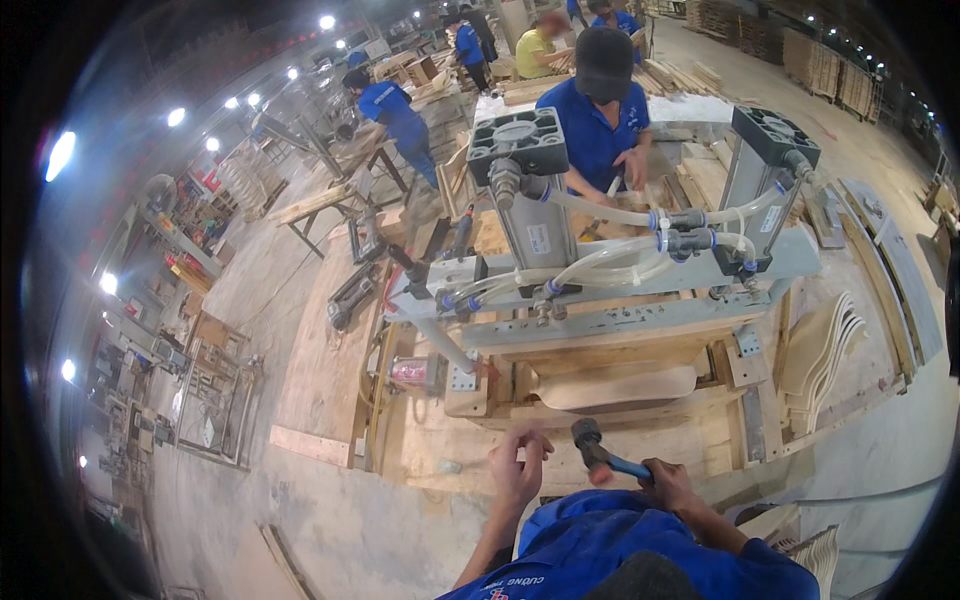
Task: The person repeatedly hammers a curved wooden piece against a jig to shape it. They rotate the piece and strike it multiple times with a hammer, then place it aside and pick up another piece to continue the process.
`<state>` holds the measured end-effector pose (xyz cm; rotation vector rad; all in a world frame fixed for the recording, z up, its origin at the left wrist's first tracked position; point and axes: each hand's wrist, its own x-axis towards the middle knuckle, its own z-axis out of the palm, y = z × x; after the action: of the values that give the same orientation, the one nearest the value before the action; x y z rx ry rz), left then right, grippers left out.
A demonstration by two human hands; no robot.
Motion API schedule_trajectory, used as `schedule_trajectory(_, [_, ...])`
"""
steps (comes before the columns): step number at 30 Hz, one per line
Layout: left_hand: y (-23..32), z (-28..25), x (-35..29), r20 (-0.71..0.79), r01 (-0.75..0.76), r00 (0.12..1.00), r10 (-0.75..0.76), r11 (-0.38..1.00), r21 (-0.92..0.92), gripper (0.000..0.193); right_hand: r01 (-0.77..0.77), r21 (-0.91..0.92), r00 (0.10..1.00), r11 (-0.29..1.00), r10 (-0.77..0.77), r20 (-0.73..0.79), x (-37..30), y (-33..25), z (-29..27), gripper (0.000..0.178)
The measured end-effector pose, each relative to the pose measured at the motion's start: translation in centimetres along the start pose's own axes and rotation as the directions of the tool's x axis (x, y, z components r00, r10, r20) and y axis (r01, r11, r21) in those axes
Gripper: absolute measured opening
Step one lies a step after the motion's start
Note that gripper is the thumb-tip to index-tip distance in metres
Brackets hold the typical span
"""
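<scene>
My right hand [668, 486] is closed around the blue handle of a mallet [590, 450]. Its dark head has a reddish face and hangs in front of the workbench, near my body. To its left, my left hand [519, 470] is raised with its fingers loosely bent and apart, and I see nothing in it. Just beyond both hands, a curved wooden board [612, 388] lies in a wooden press jig [600, 352]. Over the jig stands a grey metal frame [640, 318] carrying two air cylinders [535, 228] with clear hoses.
Across the bench a co-worker [605, 135] in blue handles a tool. A nail gun [352, 298] and a drill [368, 238] lie on the bench's left part. Curved wooden pieces [822, 350] are stacked at right. Other people work farther back.
</scene>
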<state>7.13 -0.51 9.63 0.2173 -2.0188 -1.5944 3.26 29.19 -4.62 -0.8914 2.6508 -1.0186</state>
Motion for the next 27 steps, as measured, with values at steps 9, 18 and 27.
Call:
schedule_trajectory(9, [-11.3,0.8,-2.7,0.256,0.09,0.917,-0.306,0.785,0.613,0.023,-0.319,-0.165,0.942,0.933,0.332,0.059,0.6,2.1,5.0,0.045])
schedule_trajectory(18, [-13.8,3.9,-6.8,0.47,0.018,0.801,-0.371,0.799,0.601,0.027,-0.189,-0.26,0.977,0.947,0.207,0.043,1.7,2.8,4.8,0.046])
schedule_trajectory(27, [-0.5,-3.1,10.8,-0.214,-0.375,0.613,0.761,0.518,0.769,0.041,-0.241,-0.27,0.962,0.932,0.266,0.06,1.7,2.7,6.2,0.058])
